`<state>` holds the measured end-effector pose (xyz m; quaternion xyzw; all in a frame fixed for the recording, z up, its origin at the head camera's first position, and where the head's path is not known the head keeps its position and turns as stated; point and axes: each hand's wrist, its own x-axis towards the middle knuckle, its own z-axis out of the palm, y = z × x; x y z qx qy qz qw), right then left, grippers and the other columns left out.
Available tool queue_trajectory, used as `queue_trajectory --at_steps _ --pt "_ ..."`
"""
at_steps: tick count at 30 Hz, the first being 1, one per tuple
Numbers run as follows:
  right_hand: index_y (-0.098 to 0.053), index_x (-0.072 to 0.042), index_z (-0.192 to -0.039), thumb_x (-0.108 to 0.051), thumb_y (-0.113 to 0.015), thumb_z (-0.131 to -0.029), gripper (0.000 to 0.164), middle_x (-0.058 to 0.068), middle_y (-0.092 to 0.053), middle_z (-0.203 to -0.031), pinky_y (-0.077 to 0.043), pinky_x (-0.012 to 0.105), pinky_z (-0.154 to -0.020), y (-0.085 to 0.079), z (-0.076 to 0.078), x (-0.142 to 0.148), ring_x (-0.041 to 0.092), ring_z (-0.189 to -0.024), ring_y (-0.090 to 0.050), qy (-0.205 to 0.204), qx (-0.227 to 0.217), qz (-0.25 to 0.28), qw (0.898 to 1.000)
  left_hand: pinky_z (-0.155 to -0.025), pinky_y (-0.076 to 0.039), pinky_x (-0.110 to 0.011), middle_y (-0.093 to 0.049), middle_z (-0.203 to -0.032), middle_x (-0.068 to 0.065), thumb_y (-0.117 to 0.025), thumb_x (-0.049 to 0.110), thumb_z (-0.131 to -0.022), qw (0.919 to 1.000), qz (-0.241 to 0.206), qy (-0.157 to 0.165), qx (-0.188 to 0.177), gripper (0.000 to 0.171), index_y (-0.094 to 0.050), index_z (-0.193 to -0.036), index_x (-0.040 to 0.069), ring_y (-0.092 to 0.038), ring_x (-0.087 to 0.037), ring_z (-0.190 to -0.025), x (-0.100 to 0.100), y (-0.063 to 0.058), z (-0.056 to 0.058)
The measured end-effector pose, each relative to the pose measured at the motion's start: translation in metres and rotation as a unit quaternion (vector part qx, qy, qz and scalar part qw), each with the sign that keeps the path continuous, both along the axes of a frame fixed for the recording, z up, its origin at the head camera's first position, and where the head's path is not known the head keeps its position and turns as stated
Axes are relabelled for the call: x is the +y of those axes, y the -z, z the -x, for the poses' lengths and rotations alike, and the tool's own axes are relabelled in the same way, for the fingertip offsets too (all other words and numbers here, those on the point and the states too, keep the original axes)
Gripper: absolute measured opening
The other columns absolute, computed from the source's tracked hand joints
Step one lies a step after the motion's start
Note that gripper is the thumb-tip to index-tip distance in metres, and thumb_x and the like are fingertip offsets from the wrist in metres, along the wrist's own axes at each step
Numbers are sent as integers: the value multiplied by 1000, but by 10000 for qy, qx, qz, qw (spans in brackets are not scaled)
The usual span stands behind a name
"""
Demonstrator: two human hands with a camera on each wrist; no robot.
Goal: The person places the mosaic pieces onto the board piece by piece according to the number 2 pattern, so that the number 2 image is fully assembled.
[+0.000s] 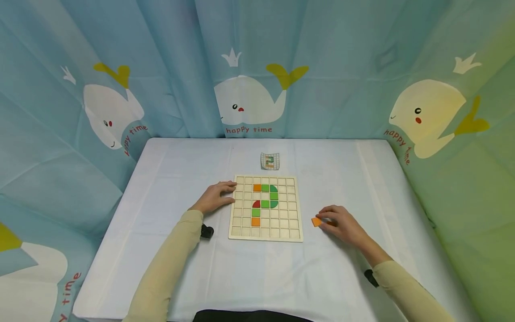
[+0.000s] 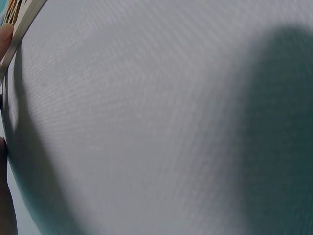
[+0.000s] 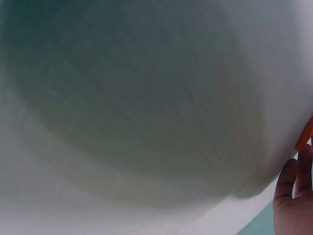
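A square wooden grid board (image 1: 287,223) lies mid-table, with orange, green and red tiles set in its cells in a hooked line. Thumb and fingertips of my left hand (image 1: 214,197) touch the board's left edge; in the left wrist view only bits of fingers (image 2: 5,36) and the board's corner (image 2: 24,22) show. To the right of the board, my right hand (image 1: 341,223) pinches an orange square tile (image 1: 316,222) just above or on the tabletop; I cannot tell which. Part of that orange tile (image 3: 305,135) appears at the right wrist view's edge beside my fingers (image 3: 286,181).
A small printed pattern card (image 1: 270,161) lies behind the board, showing a coloured figure on a grid. White cloth covers the table (image 1: 342,165). A curtain (image 1: 322,107) with whale prints hangs around the back and sides. Dark wrist devices (image 1: 207,231) sit under both forearms.
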<state>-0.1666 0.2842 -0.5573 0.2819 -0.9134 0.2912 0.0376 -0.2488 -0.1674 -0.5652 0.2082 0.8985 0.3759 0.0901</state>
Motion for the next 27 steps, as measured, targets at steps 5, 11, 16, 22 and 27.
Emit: queue_trajectory --at_steps 5,11,16,22,27 --pt "-72 -4 -106 -12 -77 -85 23 11 -66 -109 -57 48 -82 -1 5 -5 31 -100 -62 395 -187 -24 9990 -119 -31 -38 -50 -146 -2 -75 24 -89 10000 -6 -2 26 50 -62 -132 3 -40 -23 -139 0 0 0" --pt "-69 -1 -109 -10 -75 -86 25 13 -65 -110 -58 46 -80 -5 12 -14 29 -97 -63 818 -220 111 9963 -119 -31 -38 -50 -146 -1 -74 25 -89 10000 17 17 22 50 -61 -133 4 -39 -22 -139 -1 0 1" --pt "-68 0 -111 -10 -75 -87 27 15 -65 -110 -60 47 -78 -12 22 -24 30 -95 -64 910 -29 432 9949 -119 -31 -38 -49 -146 -1 -74 25 -90 10000 14 -4 -43 50 -61 -133 4 -38 -22 -140 -1 0 0" --pt "-67 0 -113 -8 -74 -88 27 15 -66 -111 -60 47 -80 -21 34 -38 30 -97 -63 772 64 729 9943 -120 -29 -37 -49 -147 0 -74 25 -89 9999 13 -34 -103 50 -61 -133 5 -36 -21 -141 -1 1 0" --pt "-68 0 -112 -8 -73 -88 26 15 -67 -110 -60 47 -80 -29 43 -54 30 -97 -63 657 71 834 9943 -120 -29 -37 -48 -147 0 -74 26 -89 10000 31 -10 -87 52 -60 -134 5 -37 -21 -141 -1 2 2"
